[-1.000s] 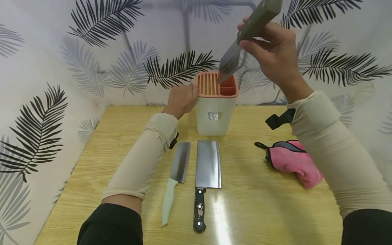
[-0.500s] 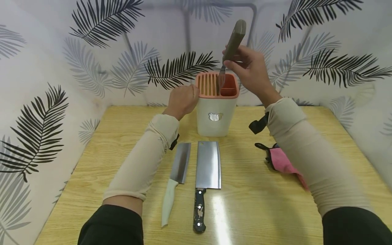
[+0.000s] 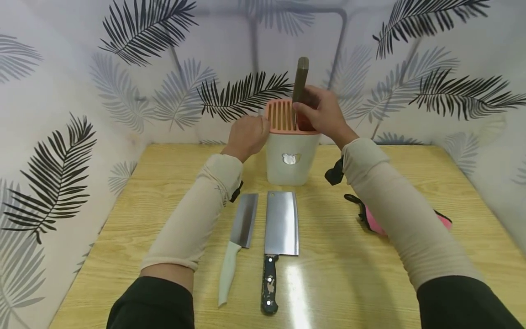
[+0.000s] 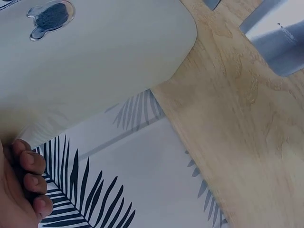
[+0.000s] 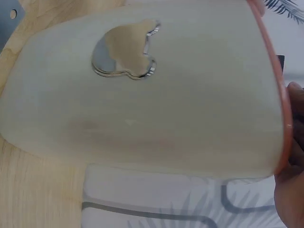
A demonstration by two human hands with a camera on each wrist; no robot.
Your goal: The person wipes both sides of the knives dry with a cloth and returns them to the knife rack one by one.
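A white knife block [image 3: 292, 155] with an orange slotted top [image 3: 283, 115] stands at the back of the wooden table [image 3: 349, 274]. My right hand [image 3: 322, 114] grips the olive handle of a knife [image 3: 301, 80], which stands upright with its blade down in a slot. My left hand [image 3: 246, 134] holds the block's left side near the rim, its fingers [image 4: 28, 180] curled. The left wrist view shows the block's white wall [image 4: 95, 61]. In the right wrist view the block [image 5: 142, 104] fills the frame, with my fingers [image 5: 294, 142] at its orange rim [image 5: 280, 95].
In front of the block, side by side, lie a knife with a pale green handle [image 3: 239, 240] and a black-handled cleaver [image 3: 280, 228], blades toward the block. A pink cloth [image 3: 441, 220] lies at the right, mostly hidden by my right forearm. Leaf-patterned walls enclose the table.
My right hand came down and left with the olive-handled knife, from tilted above the block to upright with its blade sunk in a slot. The left hand stayed against the block.
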